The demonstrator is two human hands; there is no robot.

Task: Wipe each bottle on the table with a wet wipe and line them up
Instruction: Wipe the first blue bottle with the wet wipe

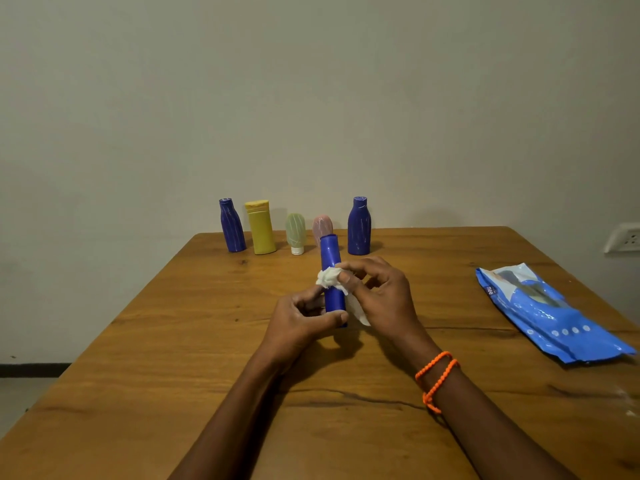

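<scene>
- My left hand grips the base of the blue bottle at frame centre; my right hand pinches the wet wipe against it.
- The bottle hides part of the pink bottle behind.
- I read only "mae" on the wipes pack, right of frame.
- Wooden table, plain wall, socket at right edge.

Home (wooden table, wall socket)
</scene>
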